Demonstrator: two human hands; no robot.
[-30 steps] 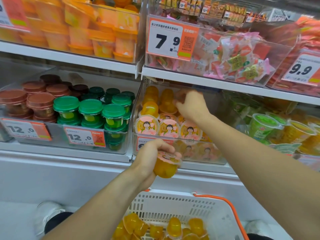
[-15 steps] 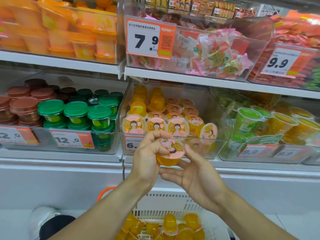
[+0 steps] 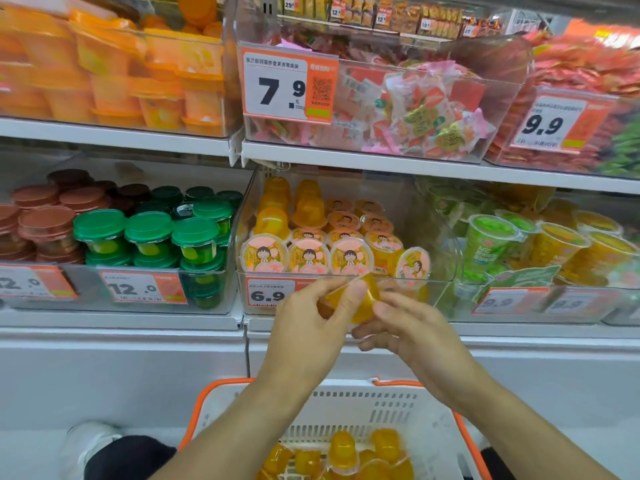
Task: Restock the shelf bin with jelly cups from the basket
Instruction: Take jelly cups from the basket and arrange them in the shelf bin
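Observation:
An orange jelly cup is held between both hands in front of the clear shelf bin. My left hand pinches it from the left with thumb and fingers. My right hand touches its right side and underside with curled fingers. The bin, tagged 6.9, holds several orange jelly cups with pink cartoon lids; its right part holds one tilted cup. Below, the white basket with orange rim holds several more jelly cups.
Green-lidded and brown-lidded cups fill the bin to the left. Green and yellow drink cups stand in the bin to the right. The upper shelf overhangs the jelly bin. A shoe is beside the basket.
My right hand has come back from inside the bin to the cup in my left hand. The cup has turned, its lid now facing away. The view has shifted slightly closer.

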